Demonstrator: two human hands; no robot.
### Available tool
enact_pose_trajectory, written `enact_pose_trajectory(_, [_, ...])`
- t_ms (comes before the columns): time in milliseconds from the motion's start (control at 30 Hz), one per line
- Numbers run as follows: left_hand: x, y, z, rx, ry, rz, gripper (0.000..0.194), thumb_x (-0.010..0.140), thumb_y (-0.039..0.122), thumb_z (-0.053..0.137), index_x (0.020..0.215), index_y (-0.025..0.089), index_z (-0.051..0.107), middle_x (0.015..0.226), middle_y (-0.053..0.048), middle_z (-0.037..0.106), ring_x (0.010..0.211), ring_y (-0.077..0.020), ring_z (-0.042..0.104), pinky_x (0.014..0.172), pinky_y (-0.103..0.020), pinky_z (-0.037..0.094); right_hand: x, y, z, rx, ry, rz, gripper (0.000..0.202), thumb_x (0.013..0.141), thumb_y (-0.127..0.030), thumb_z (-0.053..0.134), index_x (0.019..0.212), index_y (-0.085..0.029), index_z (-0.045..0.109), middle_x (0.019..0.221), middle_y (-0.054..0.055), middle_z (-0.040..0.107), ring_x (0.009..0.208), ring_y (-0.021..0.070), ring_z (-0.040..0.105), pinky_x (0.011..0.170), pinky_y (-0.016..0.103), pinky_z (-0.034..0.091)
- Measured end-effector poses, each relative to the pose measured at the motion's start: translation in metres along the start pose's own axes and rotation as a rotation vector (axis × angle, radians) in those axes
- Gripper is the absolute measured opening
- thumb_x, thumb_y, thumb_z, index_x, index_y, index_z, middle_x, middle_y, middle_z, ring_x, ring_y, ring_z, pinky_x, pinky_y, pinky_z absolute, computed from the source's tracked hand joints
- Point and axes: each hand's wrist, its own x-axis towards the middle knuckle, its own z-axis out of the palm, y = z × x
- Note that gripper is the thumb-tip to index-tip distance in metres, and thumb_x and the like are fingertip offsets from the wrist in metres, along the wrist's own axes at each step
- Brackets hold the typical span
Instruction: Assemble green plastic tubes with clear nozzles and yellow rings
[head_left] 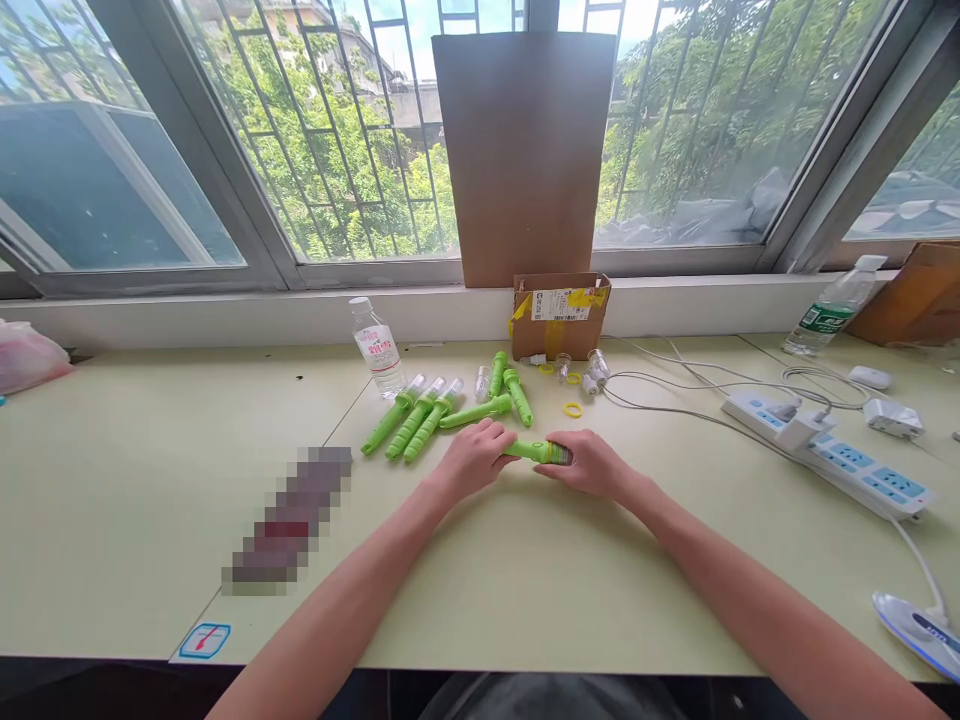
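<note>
Both hands meet on one green plastic tube, held low over the table and lying roughly level. My left hand is closed around its left end. My right hand grips the other end, where a yellow ring and a ridged part show; the tip is hidden by the fingers. Just beyond my left hand lies a loose green tube without a clear cap, beside two more uncapped ones. To the left, three green tubes with clear caps lie side by side. A yellow ring rests beyond my right hand.
A small cardboard box stands by the wall, with clear caps and yellow rings near it. A water bottle is at the back left. On the right are a power strip, cables and another bottle. A blurred patch covers something on the left.
</note>
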Motion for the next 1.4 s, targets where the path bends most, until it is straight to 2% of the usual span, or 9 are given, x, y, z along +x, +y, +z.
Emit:
enact_pose_trajectory(100, [0.0016,-0.0013,-0.0017,0.089,0.061,0.051,0.023,0.094,0.032,0.039,0.089,0.018,0.056,0.08,-0.005,0.056,0.073,-0.0184,0.052,0.061,-0.029,0.036,0.0012,0.0003,-0.0019,0.191,-0.079,0.072,0.033,0.076,-0.051,0.059,0.069,-0.018,0.056,0.057,-0.005,0.039,0.053,0.009,0.035,0.049,0.022,0.028])
enact_pose_trajectory(200, [0.0022,-0.0016,-0.0017,0.09,0.054,0.061,0.023,0.093,0.033,0.039,0.088,0.018,0.056,0.079,-0.006,0.055,0.074,-0.0191,0.052,0.061,-0.03,0.037,0.0024,0.0023,-0.0013,0.28,-0.129,0.117,0.035,0.075,-0.053,0.06,0.074,-0.018,0.06,0.059,-0.005,0.04,0.054,0.0095,0.038,0.047,0.022,0.029])
enact_pose_trajectory(400, [0.0002,-0.0009,-0.0002,-0.052,0.006,-0.015,0.018,0.089,0.036,0.048,0.091,0.02,0.055,0.082,-0.005,0.056,0.077,-0.0186,0.054,0.061,-0.028,0.04,0.0026,0.0053,0.0066,0.076,0.061,0.031,0.028,0.067,-0.043,0.072,0.08,-0.02,0.065,0.074,-0.001,0.054,0.062,0.012,0.046,0.057,0.024,0.037])
enact_pose_trajectory(533, [-0.0006,-0.0003,-0.0002,-0.075,-0.009,-0.013,0.017,0.088,0.035,0.05,0.093,0.02,0.056,0.083,-0.004,0.057,0.078,-0.0186,0.054,0.061,-0.027,0.04,0.0026,0.0057,0.0067,0.024,0.053,-0.008,0.025,0.069,-0.042,0.071,0.081,-0.02,0.065,0.074,0.0,0.055,0.06,0.0119,0.046,0.057,0.025,0.038])
enact_pose_trajectory(733, [0.0003,-0.0016,0.0012,-0.08,0.027,-0.008,0.017,0.089,0.033,0.049,0.091,0.019,0.057,0.082,-0.004,0.057,0.077,-0.0189,0.054,0.064,-0.028,0.04,0.003,0.0044,0.0045,0.087,0.026,0.005,0.027,0.072,-0.044,0.067,0.077,-0.019,0.063,0.064,-0.002,0.049,0.057,0.0115,0.042,0.053,0.023,0.033])
enact_pose_trajectory(1000, [0.0021,-0.0007,0.0003,-0.042,0.071,0.025,0.018,0.091,0.033,0.045,0.093,0.02,0.058,0.084,-0.006,0.056,0.078,-0.0198,0.054,0.067,-0.031,0.039,0.0026,0.0033,0.0007,0.325,-0.122,0.116,0.028,0.074,-0.046,0.063,0.081,-0.019,0.064,0.06,-0.005,0.038,0.055,0.0093,0.035,0.048,0.021,0.028])
enact_pose_trajectory(1133, [0.0043,0.0012,0.0018,-0.019,0.108,-0.012,0.015,0.091,0.028,0.044,0.089,0.02,0.056,0.083,-0.006,0.055,0.079,-0.0208,0.054,0.067,-0.032,0.039,0.0038,0.0049,-0.0017,0.258,-0.076,0.083,0.031,0.071,-0.044,0.067,0.09,-0.02,0.065,0.064,-0.005,0.047,0.056,0.0097,0.038,0.05,0.021,0.031])
enact_pose_trajectory(1233, [0.0051,0.0002,0.0041,0.002,0.13,-0.07,0.014,0.09,0.027,0.045,0.085,0.02,0.056,0.081,-0.006,0.055,0.079,-0.0209,0.055,0.067,-0.032,0.04,0.0038,0.0063,-0.0004,0.183,-0.044,0.047,0.03,0.074,-0.043,0.064,0.095,-0.021,0.065,0.068,-0.004,0.055,0.056,0.0101,0.043,0.052,0.022,0.035])
enact_pose_trajectory(1400, [0.0011,-0.0002,0.0033,-0.125,0.03,-0.139,0.017,0.086,0.035,0.052,0.089,0.02,0.059,0.082,-0.005,0.061,0.073,-0.0194,0.058,0.062,-0.028,0.041,0.0013,0.0083,0.0039,-0.105,0.071,-0.056,0.032,0.077,-0.039,0.064,0.105,-0.024,0.062,0.085,0.002,0.067,0.068,0.0156,0.057,0.061,0.025,0.039])
